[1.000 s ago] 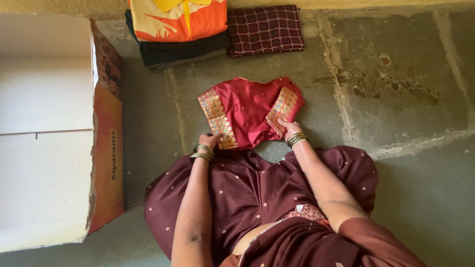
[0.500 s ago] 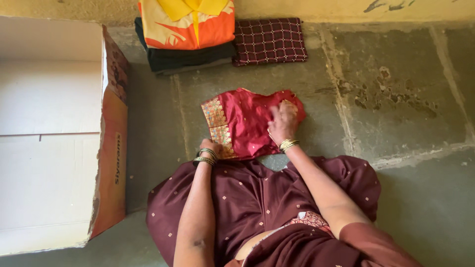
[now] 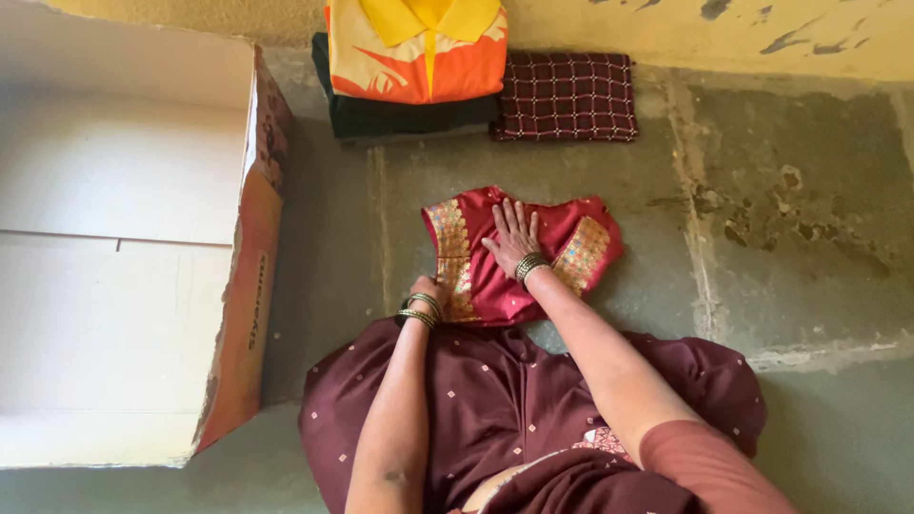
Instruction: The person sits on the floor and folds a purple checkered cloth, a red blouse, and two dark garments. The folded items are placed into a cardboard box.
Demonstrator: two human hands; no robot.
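Surface: a grey stone floor [image 3: 809, 171] of large slabs with worn, pitted patches and visible joints. A yellowish wall [image 3: 724, 29] with flaking paint borders the floor at the top of the view.

Work item: a folded red satin blouse with gold-patterned sleeve bands [image 3: 495, 276] lies flat on the floor, directly in front of the seated person's knees, roughly midway between the person and the wall.

Hands: the right hand [image 3: 512, 238] lies palm-down on the middle of the blouse, fingers spread and extended, pressing the cloth flat. The left hand [image 3: 426, 288] rests at the blouse's near left corner, beside the gold band; its fingers are curled at the edge, and whether they pinch the fabric cannot be determined. Both wrists carry metal bangles.

Surroundings: a large open white cardboard box with an orange printed side panel [image 3: 124, 257] stands to the left, apart from the blouse. Against the wall sit a stack of folded garments topped by an orange-and-yellow collared shirt [image 3: 419, 48] and, just beside it, a folded maroon checked cloth [image 3: 566, 95]. The person's maroon dotted garment [image 3: 495, 400] covers the lap and floor below the blouse. Nothing lies between the blouse and the stacks.
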